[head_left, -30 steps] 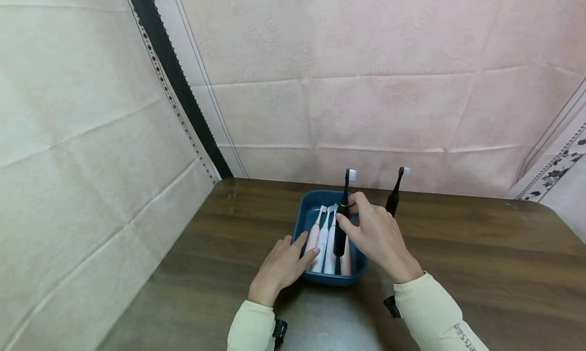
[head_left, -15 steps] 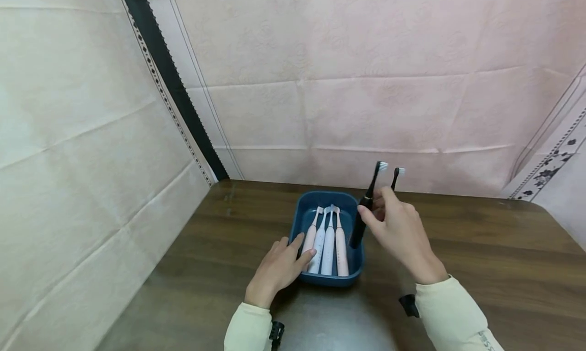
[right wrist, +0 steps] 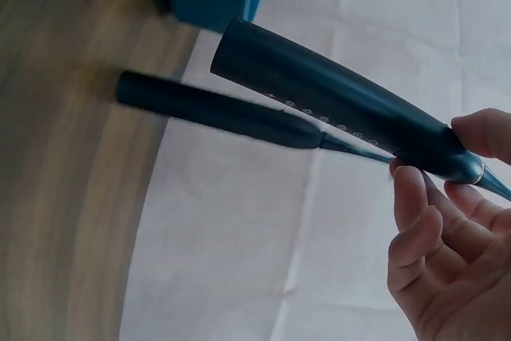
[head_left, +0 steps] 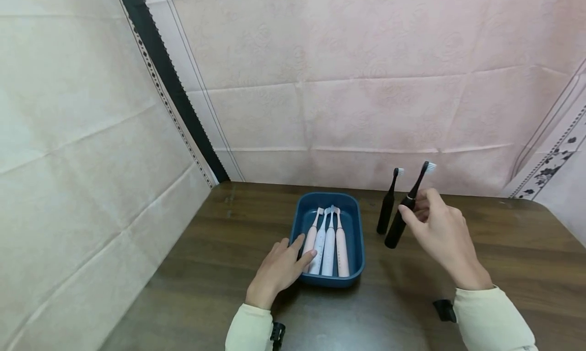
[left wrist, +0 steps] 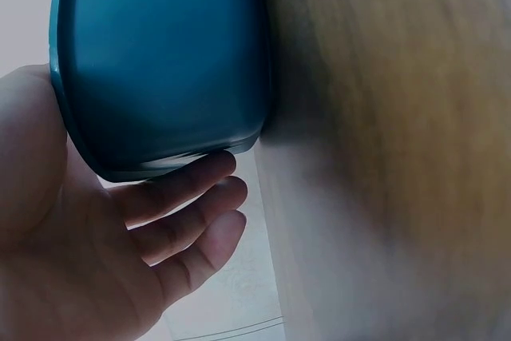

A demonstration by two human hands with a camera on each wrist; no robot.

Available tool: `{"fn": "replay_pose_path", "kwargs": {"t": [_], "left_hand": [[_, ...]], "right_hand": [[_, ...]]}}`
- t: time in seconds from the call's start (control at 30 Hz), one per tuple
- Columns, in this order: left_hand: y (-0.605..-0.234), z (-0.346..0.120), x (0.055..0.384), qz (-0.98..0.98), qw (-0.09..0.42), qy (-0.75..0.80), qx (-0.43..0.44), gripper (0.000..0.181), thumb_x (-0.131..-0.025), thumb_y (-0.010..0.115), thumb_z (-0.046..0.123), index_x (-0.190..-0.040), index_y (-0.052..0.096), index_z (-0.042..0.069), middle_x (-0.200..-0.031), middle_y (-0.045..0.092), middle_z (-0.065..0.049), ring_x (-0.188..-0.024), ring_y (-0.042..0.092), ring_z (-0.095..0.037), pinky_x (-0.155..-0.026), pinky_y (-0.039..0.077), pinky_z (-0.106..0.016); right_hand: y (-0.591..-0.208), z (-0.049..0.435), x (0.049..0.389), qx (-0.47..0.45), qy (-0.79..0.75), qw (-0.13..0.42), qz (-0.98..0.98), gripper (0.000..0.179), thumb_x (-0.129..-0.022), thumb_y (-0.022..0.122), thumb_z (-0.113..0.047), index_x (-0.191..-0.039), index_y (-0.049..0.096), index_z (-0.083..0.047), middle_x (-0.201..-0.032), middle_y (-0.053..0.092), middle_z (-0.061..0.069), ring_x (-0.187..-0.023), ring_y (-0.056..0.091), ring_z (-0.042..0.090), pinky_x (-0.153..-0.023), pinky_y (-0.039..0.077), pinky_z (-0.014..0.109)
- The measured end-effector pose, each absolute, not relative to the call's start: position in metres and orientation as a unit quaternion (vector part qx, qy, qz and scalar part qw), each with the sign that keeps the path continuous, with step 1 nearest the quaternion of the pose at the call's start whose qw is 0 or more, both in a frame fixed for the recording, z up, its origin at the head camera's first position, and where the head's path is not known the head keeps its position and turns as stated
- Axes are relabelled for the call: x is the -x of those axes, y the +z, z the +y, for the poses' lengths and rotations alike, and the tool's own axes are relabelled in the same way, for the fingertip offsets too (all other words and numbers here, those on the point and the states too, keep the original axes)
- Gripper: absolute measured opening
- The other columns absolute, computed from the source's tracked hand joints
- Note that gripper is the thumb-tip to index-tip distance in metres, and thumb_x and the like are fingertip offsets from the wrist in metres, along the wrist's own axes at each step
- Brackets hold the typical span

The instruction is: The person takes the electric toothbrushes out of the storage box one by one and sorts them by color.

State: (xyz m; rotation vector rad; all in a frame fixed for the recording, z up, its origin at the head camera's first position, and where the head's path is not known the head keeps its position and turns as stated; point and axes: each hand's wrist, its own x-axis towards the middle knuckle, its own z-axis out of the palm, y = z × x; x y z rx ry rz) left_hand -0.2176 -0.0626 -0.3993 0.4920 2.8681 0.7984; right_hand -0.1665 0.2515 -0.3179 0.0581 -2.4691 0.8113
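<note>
My right hand (head_left: pixel 441 234) pinches a black electric toothbrush (head_left: pixel 405 211) by the upper handle between thumb and fingers, its bristle head up and tilted right. A second black electric toothbrush (head_left: pixel 386 208) stands on the table just left of it, the two apart. In the right wrist view, the held toothbrush (right wrist: pixel 335 101) shows a row of small marks along its handle. My left hand (head_left: pixel 276 267) holds the near left corner of a blue bin (head_left: pixel 359 239), thumb over the rim and fingers along the outside wall (left wrist: pixel 168 53). Several pink and white electric toothbrushes (head_left: pixel 328 249) lie side by side in it.
The brown wooden table (head_left: pixel 220 269) bears the bin and the standing toothbrush. A pale cloth wall (head_left: pixel 366 112) rises behind the table's far edge, and another cloth wall (head_left: pixel 91 163) runs along the left.
My right hand has carried the black toothbrush out of the bin and to the right, past the standing one, which now shows fully. My left hand has stayed at the bin.
</note>
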Motion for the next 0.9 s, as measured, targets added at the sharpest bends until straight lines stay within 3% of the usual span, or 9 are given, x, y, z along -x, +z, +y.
{"fn": "replay_pose_path", "kwargs": {"t": [0.4, 0.9], "left_hand": [[-0.399, -0.062, 0.218, 0.948, 0.063, 0.265, -0.165, 0.068, -0.102, 0.051, 0.056, -0.155, 0.044, 0.014, -0.152, 0.042, -0.027, -0.134, 0.044, -0.044, -0.104, 0.040, -0.065], [-0.400, -0.063, 0.218, 0.949, 0.058, 0.264, -0.162, 0.068, -0.102, 0.051, 0.056, -0.155, 0.045, 0.013, -0.153, 0.041, -0.027, -0.138, 0.041, -0.045, -0.106, 0.038, -0.064]], "right_hand": [[-0.338, 0.270, 0.168, 0.011, 0.293, 0.257, -0.921, 0.032, -0.100, 0.064, -0.032, -0.116, 0.058, -0.004, -0.099, 0.074, 0.014, -0.085, 0.070, 0.030, -0.070, 0.049, 0.049], [-0.358, 0.282, 0.185, 0.014, 0.283, 0.257, -0.924, 0.036, -0.101, 0.062, -0.030, -0.118, 0.056, 0.000, -0.102, 0.071, 0.019, -0.084, 0.068, 0.036, -0.064, 0.049, 0.052]]}}
